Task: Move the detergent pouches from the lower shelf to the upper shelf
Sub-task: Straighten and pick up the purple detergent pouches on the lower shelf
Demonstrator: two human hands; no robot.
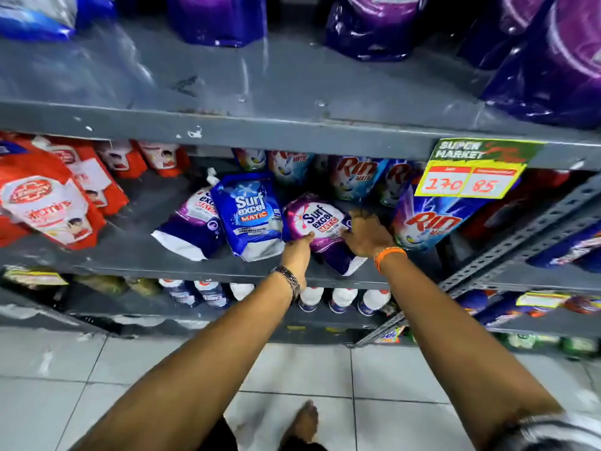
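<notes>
A purple Surf Excel Matic pouch (320, 227) lies tilted on the lower shelf (130, 255). My left hand (296, 252) grips its lower left edge and my right hand (366, 231) clasps its right side. To its left leans a blue Surf Excel Matic pouch (248, 214), and further left a second purple pouch (195, 222) lies on its side. The upper shelf (260, 89) above has a bare grey stretch in the middle, with several large purple pouches (374, 24) at its back and right.
Red soap refill packs (48, 196) fill the lower shelf's left end. Rin pouches (429, 222) stand at the right behind a yellow price tag (471, 170). White bottles (341, 299) line the shelf below. A slotted metal upright (520, 232) stands at the right. White floor tiles lie underfoot.
</notes>
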